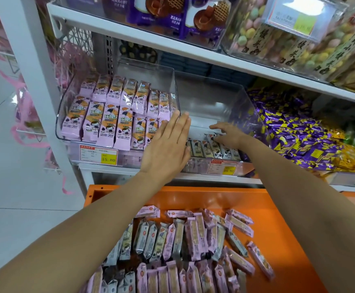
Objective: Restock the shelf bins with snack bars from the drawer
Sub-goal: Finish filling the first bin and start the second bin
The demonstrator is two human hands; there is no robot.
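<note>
Drawer: an orange metal drawer (pixel 288 218) stands pulled out below the shelf, nearest the camera.
Drawer stock: pink-wrapped snack bars (pixel 195 237) and grey-wrapped snack bars (pixel 149 240) lie in it, some in rough rows, some loose towards the right.
Left grip: the left grip (pixel 166 144), a bare hand, is flat, fingers straight and pressed together, holding nothing. It covers the front right corner of the left bin, with its fingertips at the wall where the two bins meet.
Right grip: the right grip (pixel 228 133) reaches into the right bin, palm down, fingers loosely bent on the bars there. Whether it pinches one, I cannot tell.
Left bin: a clear plastic bin (pixel 65 106) is packed with rows of pink-and-orange wrapped bars (pixel 108 123).
Right bin: a second clear plastic bin (pixel 214 96) holds one front row of grey-and-white wrapped bars (pixel 206 148). Its back is bare.
Price tags: yellow-and-white tags (pixel 108 157) sit on both bin fronts.
Further right: purple-and-yellow wrapped sweets (pixel 295 132) are heaped just beside the right bin.
Upper shelf: a white shelf board (pixel 172 43) carries purple packs printed with waffles (pixel 204 15).
</note>
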